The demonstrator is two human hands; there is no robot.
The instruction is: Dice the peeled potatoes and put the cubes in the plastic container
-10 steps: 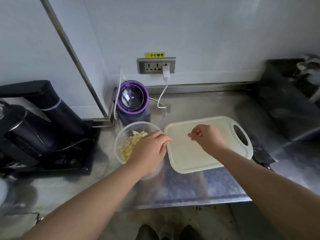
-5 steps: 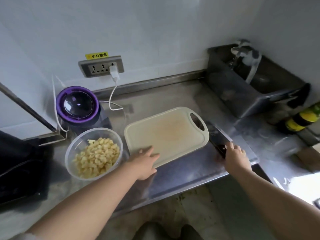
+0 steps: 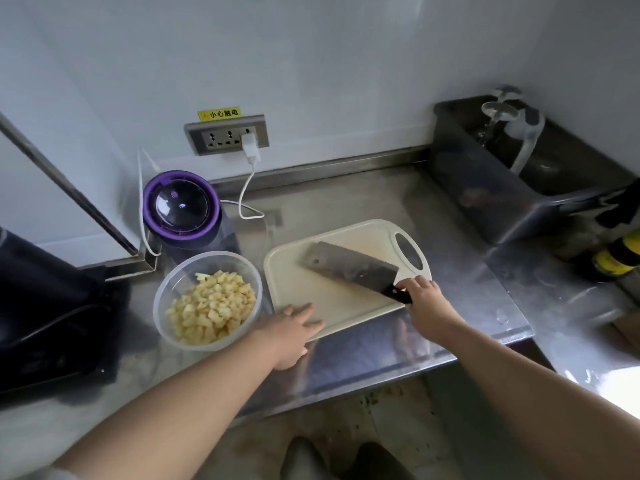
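Head view: right hand grips the cleaver handle, fingers curled, blade over the cutting board. Left hand rests straight, slightly spread fingers on the board's near corner. Potato cubes fill the plastic container alongside, on the bench.

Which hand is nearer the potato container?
Left. The left hand rests on a corner of the cutting board beside the container; the right hand grips the knife handle across the board.
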